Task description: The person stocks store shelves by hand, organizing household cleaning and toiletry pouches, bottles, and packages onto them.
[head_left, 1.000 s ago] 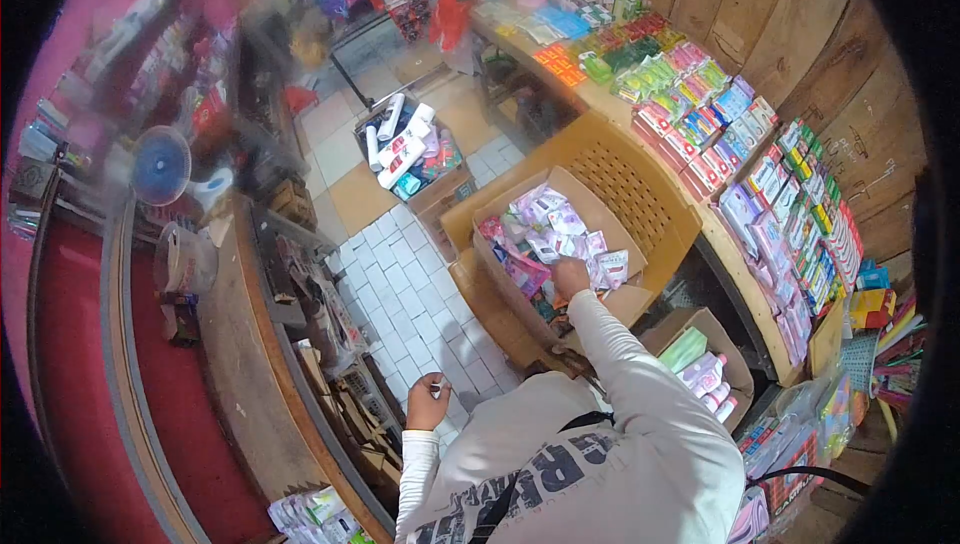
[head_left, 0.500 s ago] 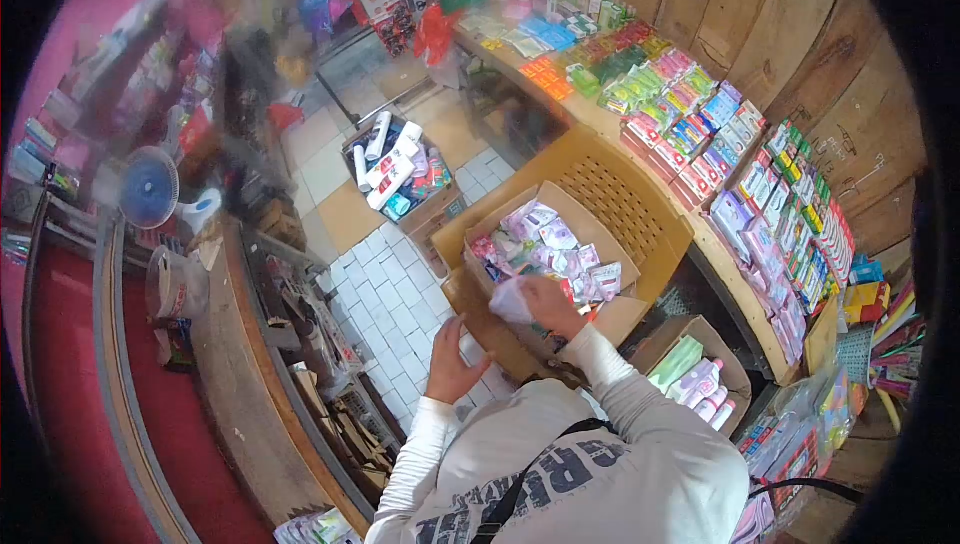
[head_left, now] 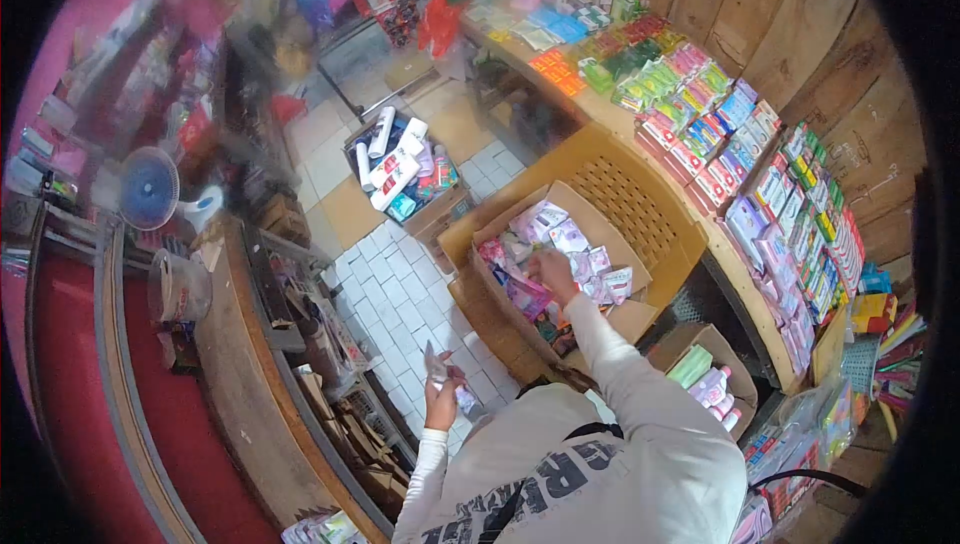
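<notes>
- Floor, partly in small white tiles, spread below and beyond the left hand.
- Tabletop along the right side, loaded with rows of boxes and packets; beyond the chair from both hands.
- Chair, tan plastic with a lattice back, close in front of the body, between tabletop and left hand.
- Carton on the chair, open at the top; long axis slanting from far left to near right, roughly in line with the right forearm.
- Smaller carton with bottles, on the near right of the chair, beside the right sleeve; farther from the left hand than from the right.
- Right hand over the middle of the open carton, reached in across the near right end; clearly the nearer hand to the contents. Fingers partly curled and angled down; whether closed on anything, impossible to tell.
- Left hand outside the carton, well to the left and nearer the body, above the tiles; fingers bent closed around a silvery packet.
- Lilac-and-white packets inside the carton, heaped loosely at mixed angles, just beside the right hand on the far and right sides; pink and purple ones on the left side.
- Silvery packet in the left hand, narrow end sticking up past the fingers, long axis pointing away from the body; well apart from the heap.
</notes>
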Action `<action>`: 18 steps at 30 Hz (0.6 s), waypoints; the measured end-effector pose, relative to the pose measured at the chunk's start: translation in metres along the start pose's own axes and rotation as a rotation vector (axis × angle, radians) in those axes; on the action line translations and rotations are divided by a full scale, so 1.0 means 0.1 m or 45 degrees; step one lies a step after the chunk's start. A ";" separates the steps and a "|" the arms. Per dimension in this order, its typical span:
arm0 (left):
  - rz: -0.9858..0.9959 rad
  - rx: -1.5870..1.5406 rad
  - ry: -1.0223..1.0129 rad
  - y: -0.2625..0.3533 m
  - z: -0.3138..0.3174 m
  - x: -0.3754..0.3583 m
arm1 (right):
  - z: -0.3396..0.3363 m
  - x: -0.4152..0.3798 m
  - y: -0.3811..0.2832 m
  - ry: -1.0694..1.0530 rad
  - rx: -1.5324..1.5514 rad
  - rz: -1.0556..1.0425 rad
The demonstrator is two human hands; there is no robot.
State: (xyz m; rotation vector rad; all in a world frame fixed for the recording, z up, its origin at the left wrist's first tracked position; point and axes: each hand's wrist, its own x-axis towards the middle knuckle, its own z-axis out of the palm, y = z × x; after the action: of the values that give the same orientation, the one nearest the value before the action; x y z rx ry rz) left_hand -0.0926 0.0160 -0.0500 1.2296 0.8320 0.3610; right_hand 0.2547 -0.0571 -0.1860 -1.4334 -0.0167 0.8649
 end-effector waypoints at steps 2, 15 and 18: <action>-0.057 -0.255 0.068 -0.04 -0.10 -0.11 | -0.15 0.35 0.09 0.024 0.135 0.155; -0.159 -0.481 0.309 -0.17 -0.33 -0.49 | 0.01 1.30 0.50 0.482 0.059 0.413; -0.182 -0.443 0.316 -0.19 -0.36 -0.54 | -0.03 1.34 0.47 0.390 -0.057 0.293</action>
State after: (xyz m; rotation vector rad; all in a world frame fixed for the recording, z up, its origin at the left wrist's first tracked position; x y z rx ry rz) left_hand -0.1579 -0.0010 -0.0518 0.8072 1.0152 0.5252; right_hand 0.3274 0.0057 -0.2908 -1.6184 0.3681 0.8257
